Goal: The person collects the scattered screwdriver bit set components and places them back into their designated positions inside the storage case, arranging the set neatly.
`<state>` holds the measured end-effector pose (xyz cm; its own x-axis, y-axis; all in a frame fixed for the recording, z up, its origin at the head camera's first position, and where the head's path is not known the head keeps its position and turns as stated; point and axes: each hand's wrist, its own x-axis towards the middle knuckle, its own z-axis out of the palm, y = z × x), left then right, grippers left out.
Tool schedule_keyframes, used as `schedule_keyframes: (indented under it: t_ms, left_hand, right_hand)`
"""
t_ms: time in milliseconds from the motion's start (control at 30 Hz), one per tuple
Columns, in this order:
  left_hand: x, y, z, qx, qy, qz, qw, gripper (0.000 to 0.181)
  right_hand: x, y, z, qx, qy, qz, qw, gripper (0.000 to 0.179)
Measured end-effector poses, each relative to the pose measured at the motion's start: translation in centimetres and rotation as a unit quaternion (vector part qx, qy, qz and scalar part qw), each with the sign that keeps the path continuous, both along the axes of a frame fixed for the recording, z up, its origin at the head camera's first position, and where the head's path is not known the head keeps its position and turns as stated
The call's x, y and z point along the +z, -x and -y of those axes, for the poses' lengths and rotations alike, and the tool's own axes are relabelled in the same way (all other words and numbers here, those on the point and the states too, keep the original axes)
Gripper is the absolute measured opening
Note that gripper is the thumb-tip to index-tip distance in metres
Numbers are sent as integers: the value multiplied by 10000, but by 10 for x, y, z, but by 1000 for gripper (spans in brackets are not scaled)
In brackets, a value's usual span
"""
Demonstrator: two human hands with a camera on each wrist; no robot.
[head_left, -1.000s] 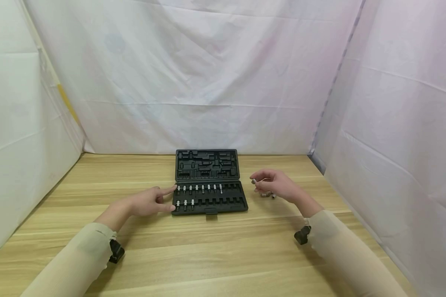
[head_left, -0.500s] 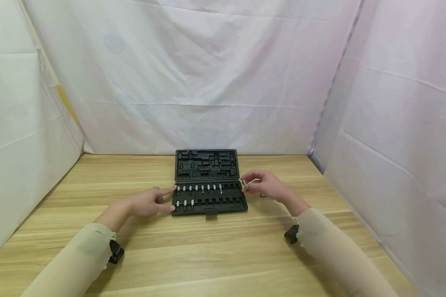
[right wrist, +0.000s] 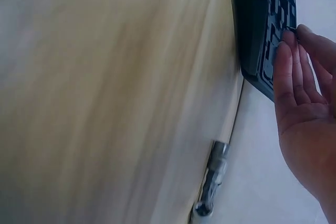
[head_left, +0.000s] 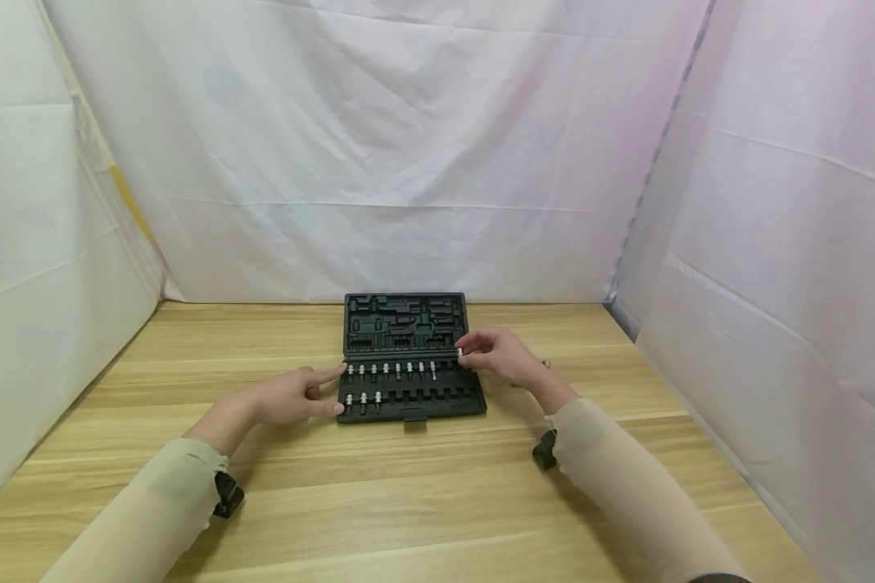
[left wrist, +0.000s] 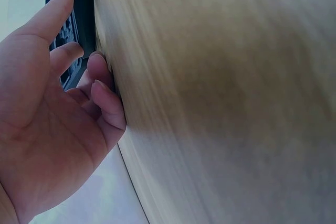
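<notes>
A black socket case lies open on the wooden table, its lid at the back. Silver bit sockets fill the left part of its rear row; a few more stand at the left of the front row. My left hand touches the case's left edge with extended index finger and thumb, its other fingers loosely bent. My right hand pinches a small silver socket between thumb and fingertips over the right part of the rear row. In the right wrist view, the fingers mostly hide that socket.
Loose silver sockets lie on the table right of the case, partly behind the right hand in the head view. The wooden table extends in front of the case. White cloth hangs behind and at both sides.
My right hand has moved left with the pinched socket, from above the loose pieces to over the case's rear row. My left hand has stayed at the case's edge.
</notes>
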<state>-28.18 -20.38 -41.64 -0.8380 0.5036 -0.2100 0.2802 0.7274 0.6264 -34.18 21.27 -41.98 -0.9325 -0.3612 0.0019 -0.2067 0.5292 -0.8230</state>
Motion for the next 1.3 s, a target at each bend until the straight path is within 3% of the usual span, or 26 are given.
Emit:
schedule_keyframes:
  t_ms: [400, 700, 933, 1300]
  left_hand:
    - [0, 0, 1, 14, 33, -8, 10000, 88]
    - [-1, -1, 1, 32, 45, 9, 10000, 88]
    - [-2, 0, 1, 52, -17, 50, 10000, 89]
    - [0, 0, 1, -6, -19, 4, 10000, 88]
  right_hand:
    - [0, 14, 22, 45, -377, 158, 9992, 24]
    - [-1, 18, 36, 154, -1242, -217, 9919, 16]
    - [0, 20, 35, 32, -1298, -40, 9915, 18]
    - [-4, 24, 29, 176, -1516, -78, 9883, 17]
